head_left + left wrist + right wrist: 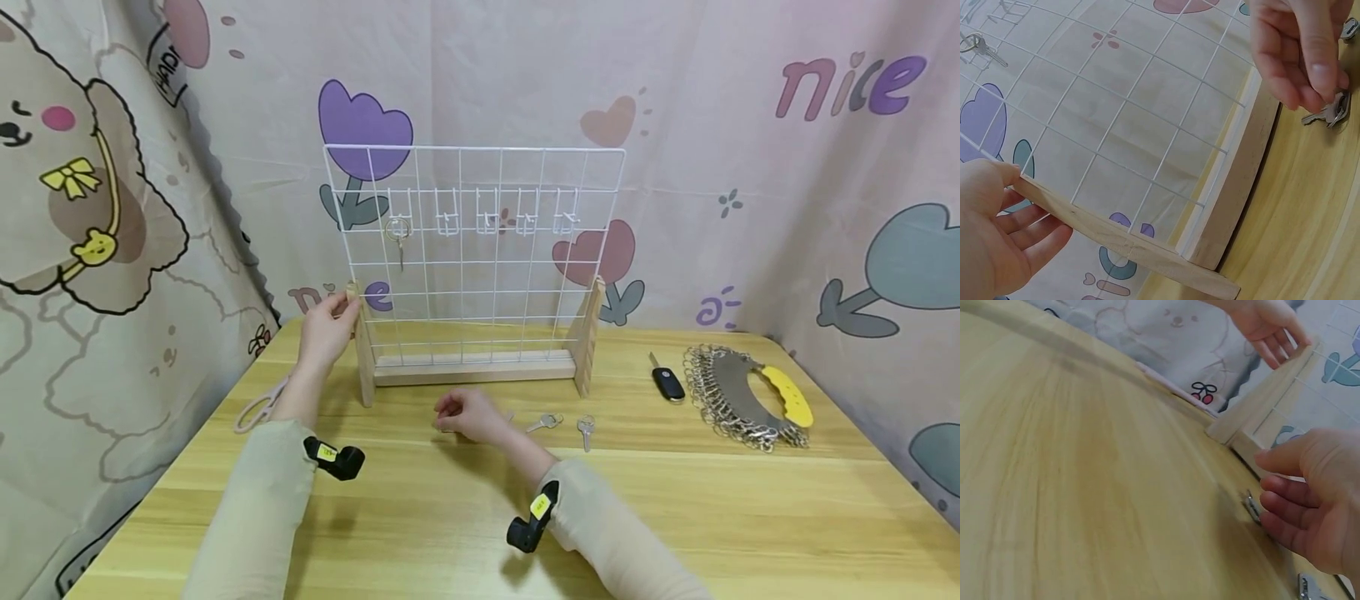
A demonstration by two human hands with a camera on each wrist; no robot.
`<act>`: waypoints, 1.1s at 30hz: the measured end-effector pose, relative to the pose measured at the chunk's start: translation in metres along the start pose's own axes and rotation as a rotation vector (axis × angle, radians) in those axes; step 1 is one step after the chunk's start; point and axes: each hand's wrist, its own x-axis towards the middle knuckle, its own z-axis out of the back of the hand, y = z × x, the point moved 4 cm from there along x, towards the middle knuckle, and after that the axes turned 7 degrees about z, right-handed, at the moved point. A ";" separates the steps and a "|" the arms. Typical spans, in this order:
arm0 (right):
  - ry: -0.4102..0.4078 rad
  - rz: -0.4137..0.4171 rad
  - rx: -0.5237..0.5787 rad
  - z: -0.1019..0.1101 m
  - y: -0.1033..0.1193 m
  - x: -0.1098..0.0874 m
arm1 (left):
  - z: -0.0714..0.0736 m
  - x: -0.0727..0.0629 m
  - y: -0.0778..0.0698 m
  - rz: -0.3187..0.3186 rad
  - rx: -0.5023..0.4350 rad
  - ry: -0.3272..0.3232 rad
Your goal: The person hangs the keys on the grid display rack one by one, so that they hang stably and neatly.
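Rack (493, 292): white wire grid, wooden ends (590, 337), upright; left hand (327, 327) grips one end.
Key (1252, 507): silvery, lying just beside right hand (476, 414).

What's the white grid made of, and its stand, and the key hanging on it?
The white grid is probably metal wire with a smooth white coating: its thin bars look stiff. Its stand seems wooden: pale, matte, with grain lines. The hanging key looks metal: smooth and silvery grey.

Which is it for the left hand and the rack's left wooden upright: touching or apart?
Touching. The left wrist view shows it: the left hand meets the upper end of the wooden upright without a gap.
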 end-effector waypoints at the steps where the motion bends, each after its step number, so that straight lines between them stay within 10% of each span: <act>1: -0.002 0.005 -0.002 -0.001 0.000 0.000 | 0.000 0.000 0.000 0.001 0.000 0.002; 33: 0.009 0.051 -0.265 -0.005 -0.005 -0.006 | -0.001 0.001 0.002 0.006 -0.001 -0.015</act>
